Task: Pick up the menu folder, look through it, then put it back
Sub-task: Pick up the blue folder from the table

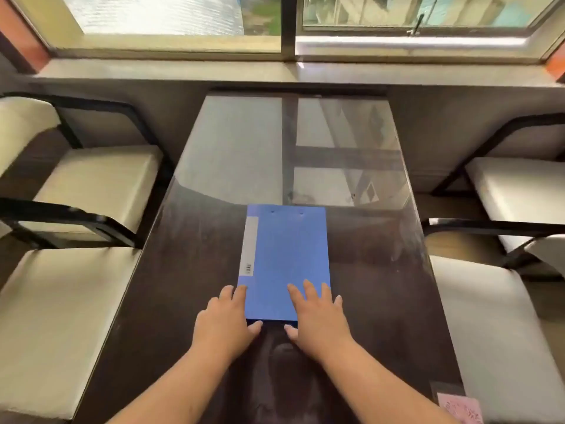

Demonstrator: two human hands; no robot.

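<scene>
Cream-cushioned chairs [91,182] with black frames stood along the left of the dark, glossy worktop [189,270], two of them, one behind the other. The left hand [226,321] lay at the near left corner of the menu folder [286,261], fingers spread flat, their tips on the folder's left edge and the thumb pointing inward along its near edge; the grip was open, nothing clasped. The blue folder lay flat and closed in the middle of the worktop, its long sides running away from the person, a pale label strip [250,246] down its left side and two small rivets near its far edge. The right hand [318,316] rested on the folder's near right corner, fingers spread on the cover, thumb at the near edge; its grip was likewise open and flat. A pink slip of paper [460,410] lay at the worktop's near right corner. More cream chairs [516,191] stood on the right, and a window [287,22] ran across the far wall.
</scene>
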